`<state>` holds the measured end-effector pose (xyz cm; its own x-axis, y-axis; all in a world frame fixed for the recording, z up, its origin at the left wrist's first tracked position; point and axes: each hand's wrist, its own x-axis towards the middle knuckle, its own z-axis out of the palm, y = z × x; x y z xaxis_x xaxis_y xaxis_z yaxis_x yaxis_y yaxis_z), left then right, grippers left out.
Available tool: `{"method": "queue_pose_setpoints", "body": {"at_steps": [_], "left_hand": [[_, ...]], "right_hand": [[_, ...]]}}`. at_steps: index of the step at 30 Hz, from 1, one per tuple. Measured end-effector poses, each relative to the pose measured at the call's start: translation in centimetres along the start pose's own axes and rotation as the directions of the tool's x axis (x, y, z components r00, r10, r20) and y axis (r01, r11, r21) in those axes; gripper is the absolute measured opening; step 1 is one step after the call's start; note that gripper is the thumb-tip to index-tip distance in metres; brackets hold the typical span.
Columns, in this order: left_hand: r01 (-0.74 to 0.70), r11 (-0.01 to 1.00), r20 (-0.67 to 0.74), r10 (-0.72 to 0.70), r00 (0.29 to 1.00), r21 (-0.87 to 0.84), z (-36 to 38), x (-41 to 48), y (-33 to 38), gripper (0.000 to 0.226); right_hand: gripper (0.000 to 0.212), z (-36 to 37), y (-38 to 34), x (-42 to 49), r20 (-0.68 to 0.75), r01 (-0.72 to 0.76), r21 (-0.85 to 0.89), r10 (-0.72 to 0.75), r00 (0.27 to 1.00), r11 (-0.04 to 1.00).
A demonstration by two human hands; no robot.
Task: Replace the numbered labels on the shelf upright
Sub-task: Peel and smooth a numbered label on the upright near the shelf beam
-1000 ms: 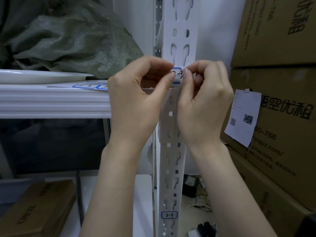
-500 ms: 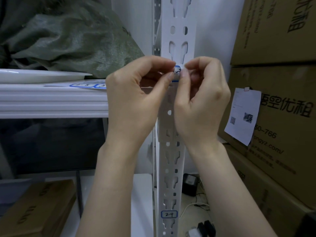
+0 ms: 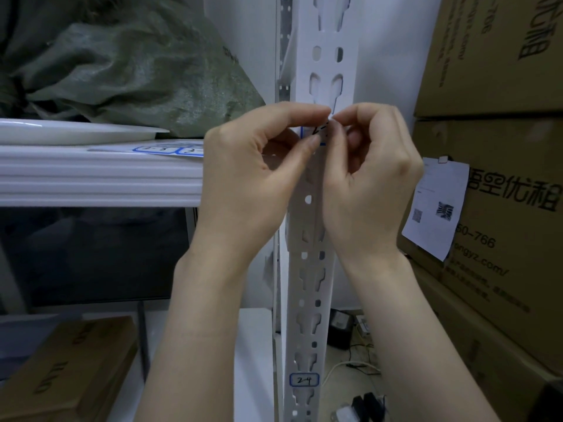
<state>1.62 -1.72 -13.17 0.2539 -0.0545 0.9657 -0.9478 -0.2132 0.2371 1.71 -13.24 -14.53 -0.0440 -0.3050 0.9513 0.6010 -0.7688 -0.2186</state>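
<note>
A white slotted shelf upright (image 3: 326, 65) runs down the middle of the view. At shelf height a small blue-bordered label (image 3: 318, 132) with handwritten digits sits on it, mostly hidden by fingers. My left hand (image 3: 253, 178) pinches the label's left side between thumb and forefinger. My right hand (image 3: 368, 184) pinches its upper right corner, fingers curled. Lower on the upright a second label reading 2-4 (image 3: 304, 379) is stuck flat. A sheet of blue-bordered labels (image 3: 170, 149) lies on the white shelf (image 3: 91, 178) at the left.
A green woven sack (image 3: 128, 65) and a white plate (image 3: 76, 130) rest on the shelf. Stacked cardboard boxes (image 3: 502, 184) with a paper slip (image 3: 435, 208) stand at the right. Another box (image 3: 67, 370) sits at the lower left. Cables and plugs (image 3: 356, 367) lie on the floor.
Both hands have stayed on the label; the fingertips have closed together over it, so less of its face shows than a second ago.
</note>
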Motion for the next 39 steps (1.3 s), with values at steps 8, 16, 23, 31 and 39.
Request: {"method": "queue_pose_setpoints", "body": {"at_steps": [8,16,23,31,39], "left_hand": [[-0.042,0.998,0.026,0.041,0.999,0.039,-0.11,-0.05,-0.16,0.023],[-0.042,0.998,0.006,0.042,0.999,0.056,0.03,-0.1,-0.13,0.024],[-0.026,0.999,0.005,0.025,1.0,0.045,0.06,-0.14,-0.06,0.023],[0.02,1.0,-0.006,-0.02,1.0,-0.003,-0.09,-0.1,-0.08,0.025],[0.019,1.0,0.002,-0.019,1.0,-0.01,-0.18,-0.07,-0.15,0.026]], "right_hand": [[0.009,0.19,-0.35,-0.11,-0.01,-0.022,-0.044,0.022,1.0,0.999],[0.011,0.34,-0.21,-0.23,0.006,-0.025,-0.049,0.025,1.0,0.998],[0.008,0.15,-0.28,-0.23,0.029,-0.024,-0.008,0.024,0.999,1.0],[0.011,-0.27,-0.06,0.01,0.045,-0.017,0.079,0.014,0.999,0.997],[0.006,-0.2,0.14,0.11,0.043,0.006,0.014,-0.007,0.999,1.0]]}}
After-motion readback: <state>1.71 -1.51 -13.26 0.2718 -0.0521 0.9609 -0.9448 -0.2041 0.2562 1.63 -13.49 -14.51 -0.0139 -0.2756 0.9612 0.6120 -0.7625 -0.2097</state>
